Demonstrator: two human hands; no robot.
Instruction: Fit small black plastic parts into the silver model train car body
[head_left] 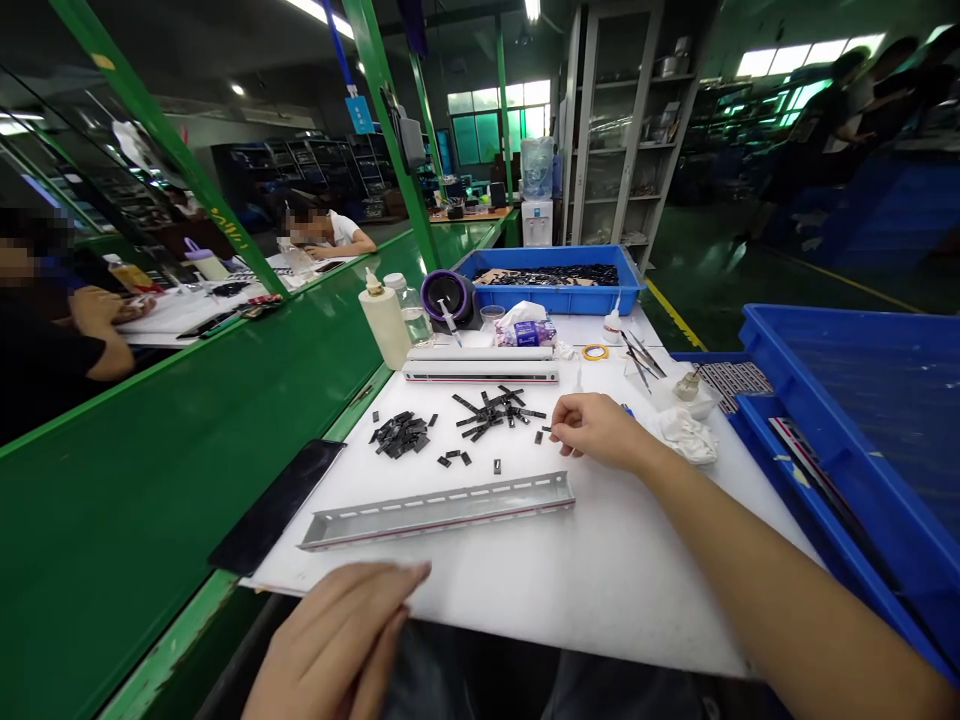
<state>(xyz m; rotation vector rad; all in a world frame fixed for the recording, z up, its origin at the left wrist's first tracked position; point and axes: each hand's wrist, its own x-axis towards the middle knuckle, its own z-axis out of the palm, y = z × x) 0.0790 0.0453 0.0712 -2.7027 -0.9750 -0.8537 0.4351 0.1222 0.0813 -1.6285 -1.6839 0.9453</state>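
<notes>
My right hand [600, 430] has its fingertips pinched at one end of a small black piece [546, 429], right of a loose pile of black strips [495, 412]. A denser heap of small black pieces [401, 434] sits further left, with a few single ones in front. Nearer me, a long grey metal channel [442, 512] with slots along its back wall lies slightly slanted on the white board [622, 590]. Below the channel, at the board's front edge, my left hand [330, 640] is held with fingers stretched out and nothing visible in them.
Behind the piles are white channels [480, 368], a cream bottle [384, 325], a tissue pack [525, 328] and a blue bin of black parts [551, 290]. Tweezers [645, 355] and crumpled cloth [686, 436] lie right. Large blue bins [862, 400] flank the board. People sit beyond the green partition [225, 390].
</notes>
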